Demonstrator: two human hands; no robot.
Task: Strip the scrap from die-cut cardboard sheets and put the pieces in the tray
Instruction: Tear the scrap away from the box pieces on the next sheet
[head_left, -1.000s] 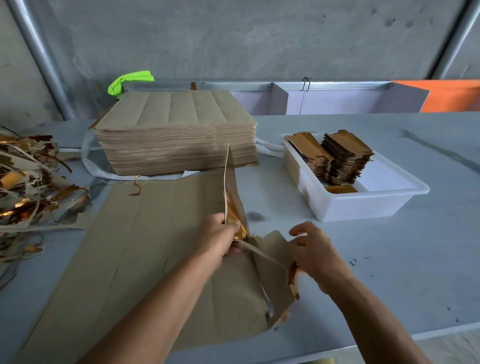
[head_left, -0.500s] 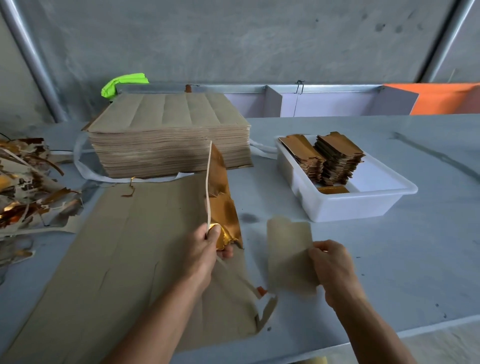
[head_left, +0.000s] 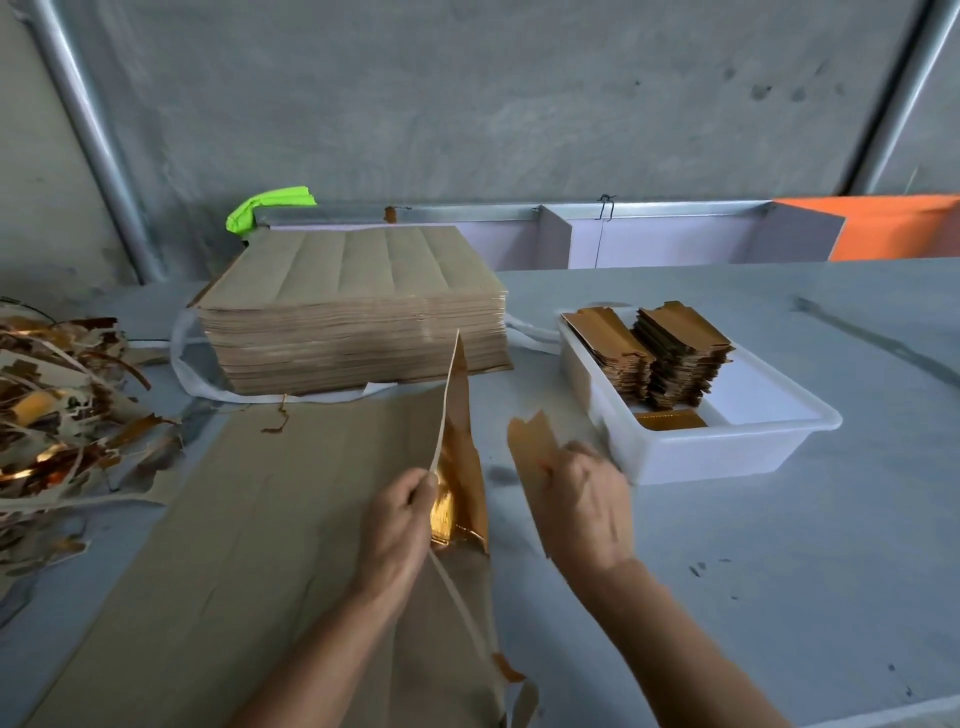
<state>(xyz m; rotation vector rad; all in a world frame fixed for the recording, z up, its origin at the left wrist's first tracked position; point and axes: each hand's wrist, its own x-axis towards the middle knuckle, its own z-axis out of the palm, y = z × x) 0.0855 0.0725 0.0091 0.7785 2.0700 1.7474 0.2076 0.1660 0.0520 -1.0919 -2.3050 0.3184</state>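
A large brown die-cut sheet (head_left: 270, 545) lies flat on the grey table in front of me. My left hand (head_left: 400, 525) pinches its right edge, lifted upright so the gold foil underside (head_left: 457, 493) shows. My right hand (head_left: 587, 499) holds a separated brown piece (head_left: 530, 447) in the air, just left of the white tray (head_left: 727, 452). Inside the tray stand two stacks of gold-brown pieces (head_left: 670, 353), with one gold piece lying flat in front of them. A thin scrap strip (head_left: 462, 608) trails from the sheet toward me.
A tall stack of uncut brown sheets (head_left: 353, 312) stands behind the working sheet. A heap of gold and brown scrap (head_left: 57, 405) lies at the left. White and orange dividers (head_left: 675, 234) line the back edge. The table's front edge runs at lower right.
My right hand has torn a piece off the sheet and carried it up and to the right, close to the tray. My left hand keeps hold of the raised sheet edge.
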